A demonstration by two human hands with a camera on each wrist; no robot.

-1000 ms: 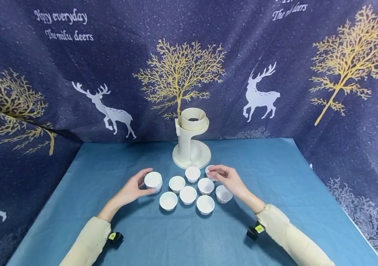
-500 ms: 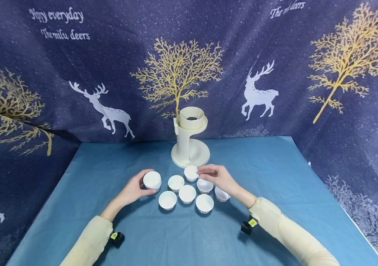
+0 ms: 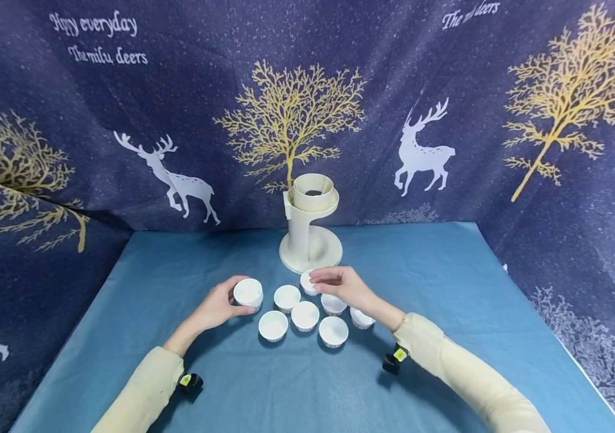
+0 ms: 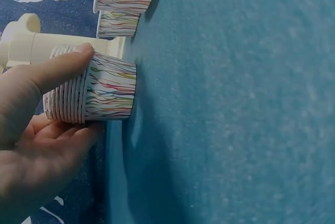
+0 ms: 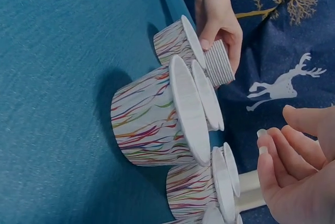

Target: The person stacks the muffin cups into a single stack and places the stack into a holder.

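In the head view my left hand [image 3: 215,307] grips a stack of nested white paper cups [image 3: 248,293] at the left end of the group. The left wrist view shows its thumb and fingers round the layered rims, and coloured wavy lines on the stack's lower wall [image 4: 112,90]. My right hand [image 3: 342,285] hovers over the back of the loose cups, its fingertips overlapping the back cup [image 3: 307,282] in this view. Nothing sits between its loosely bent fingers in the right wrist view. Single cups stand upright between the hands, among them a front cup [image 3: 273,326] and a middle cup [image 3: 305,316].
Behind the cups stands a cream holder [image 3: 300,240] with a round base and a ring-shaped top. Blue cloth [image 3: 264,391] covers the table. A dark blue hanging [image 3: 188,108] with deer and gold trees closes off the back and sides.
My right hand has moved left, from the cup at the back right to above the back middle cup. The left hand keeps its hold on the stack in nearly the same place.
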